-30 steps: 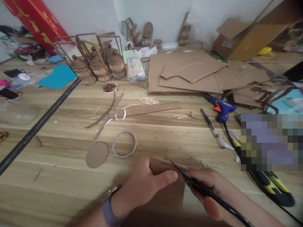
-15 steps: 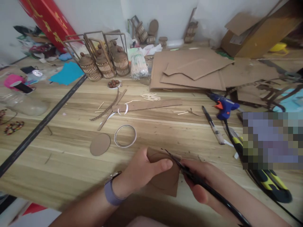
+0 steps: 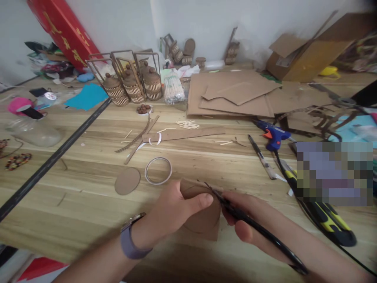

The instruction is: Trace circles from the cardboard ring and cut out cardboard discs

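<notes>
A brown cardboard piece [image 3: 203, 220] with a curved line drawn on it is pinched by my left hand [image 3: 176, 206], thumb on top. Black-handled scissors [image 3: 250, 222] are held in my right hand [image 3: 250, 212], their blades at the top right edge of the cardboard. Up and left of my left hand lie a cardboard disc [image 3: 127, 181] and a ring of tape [image 3: 158, 171]. My left wrist bears a watch with a purple band.
Behind are cardboard strips [image 3: 188, 133], small sticks, cardboard sheets [image 3: 235, 90] and small lidded baskets [image 3: 153, 84]. On the right lie a pen [image 3: 260, 155], a blue glue gun [image 3: 275, 135] and a yellow-black tool [image 3: 332, 224]. A glass jar [image 3: 38, 131] is at the left.
The scissor blades have shifted slightly left along the cardboard's upper edge, and look closer together. Both hands keep their holds. The view has tilted slightly.
</notes>
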`<state>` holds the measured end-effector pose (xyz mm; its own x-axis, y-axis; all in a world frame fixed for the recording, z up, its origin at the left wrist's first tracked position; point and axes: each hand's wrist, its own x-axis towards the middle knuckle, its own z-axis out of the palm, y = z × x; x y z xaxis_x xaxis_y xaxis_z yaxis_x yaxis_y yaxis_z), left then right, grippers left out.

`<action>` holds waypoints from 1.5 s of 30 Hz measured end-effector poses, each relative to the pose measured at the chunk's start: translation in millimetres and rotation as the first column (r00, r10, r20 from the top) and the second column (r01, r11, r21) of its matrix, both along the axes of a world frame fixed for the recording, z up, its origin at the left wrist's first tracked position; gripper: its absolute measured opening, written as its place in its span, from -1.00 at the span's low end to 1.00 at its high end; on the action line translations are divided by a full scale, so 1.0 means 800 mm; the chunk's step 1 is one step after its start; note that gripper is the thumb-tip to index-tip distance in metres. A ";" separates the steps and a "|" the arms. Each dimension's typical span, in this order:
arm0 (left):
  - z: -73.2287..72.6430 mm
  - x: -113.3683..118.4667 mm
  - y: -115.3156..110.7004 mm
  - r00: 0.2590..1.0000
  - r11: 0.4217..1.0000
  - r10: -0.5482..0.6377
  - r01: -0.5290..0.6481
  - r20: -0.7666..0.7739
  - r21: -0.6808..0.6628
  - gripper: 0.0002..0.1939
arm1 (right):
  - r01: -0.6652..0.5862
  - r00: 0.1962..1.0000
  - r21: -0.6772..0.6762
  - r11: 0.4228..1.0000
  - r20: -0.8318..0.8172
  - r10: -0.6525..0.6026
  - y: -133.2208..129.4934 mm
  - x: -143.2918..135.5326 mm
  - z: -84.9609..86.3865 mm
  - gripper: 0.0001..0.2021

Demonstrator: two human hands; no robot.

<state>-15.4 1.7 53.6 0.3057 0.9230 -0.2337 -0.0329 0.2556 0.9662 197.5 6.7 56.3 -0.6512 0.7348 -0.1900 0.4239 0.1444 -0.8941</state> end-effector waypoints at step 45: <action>-0.017 -0.001 -0.015 0.958 0.982 -0.145 0.170 0.247 -0.080 -0.68 | 0.130 0.991 -0.180 0.975 0.042 -0.124 -0.028 -0.004 -0.006 -0.21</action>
<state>-15.9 -10.0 39.9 0.5035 0.8346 -0.2236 -0.2116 0.3700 0.9046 194.6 -16.0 51.3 -0.5464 0.7625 -0.3464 0.4560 -0.0762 -0.8867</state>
